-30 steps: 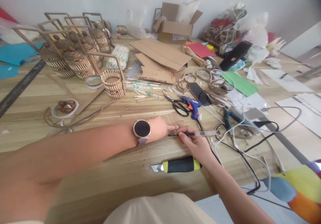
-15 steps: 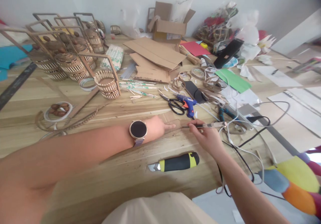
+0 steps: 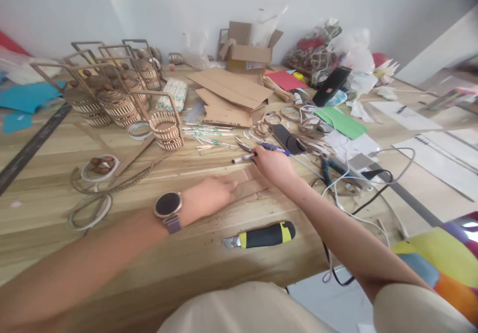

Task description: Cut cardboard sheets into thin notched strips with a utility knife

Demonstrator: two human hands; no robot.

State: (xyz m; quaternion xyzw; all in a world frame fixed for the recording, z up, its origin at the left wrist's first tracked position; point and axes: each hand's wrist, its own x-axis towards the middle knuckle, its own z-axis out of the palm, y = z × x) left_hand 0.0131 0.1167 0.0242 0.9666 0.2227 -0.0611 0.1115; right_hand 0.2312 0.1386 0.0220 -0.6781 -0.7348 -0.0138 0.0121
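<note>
My left hand (image 3: 209, 196), with a round dark watch (image 3: 168, 204) on the wrist, lies flat with fingers stretched on a small piece of cardboard (image 3: 252, 183) on the wooden table (image 3: 56, 193). My right hand (image 3: 273, 165) is further back, closed round a thin pen-like stick (image 3: 242, 159) whose grey end pokes out to the left. It sits over the scissors (image 3: 243, 147), right beside the blue glue gun (image 3: 275, 148). A yellow-and-black utility knife (image 3: 263, 234) lies near the table's front edge, touched by neither hand.
Several slatted wooden baskets (image 3: 166, 130) with frame handles stand at the back left. Flat cardboard sheets (image 3: 229, 86) and an open box (image 3: 244, 49) lie behind. Cables (image 3: 368, 176), pliers, paper rings and coloured paper crowd the right side. A dish of brown beads (image 3: 100, 164) sits left.
My right hand has left the cardboard piece and moved back and left to the scissors and glue gun. My left hand has drawn back a little, staying flat.
</note>
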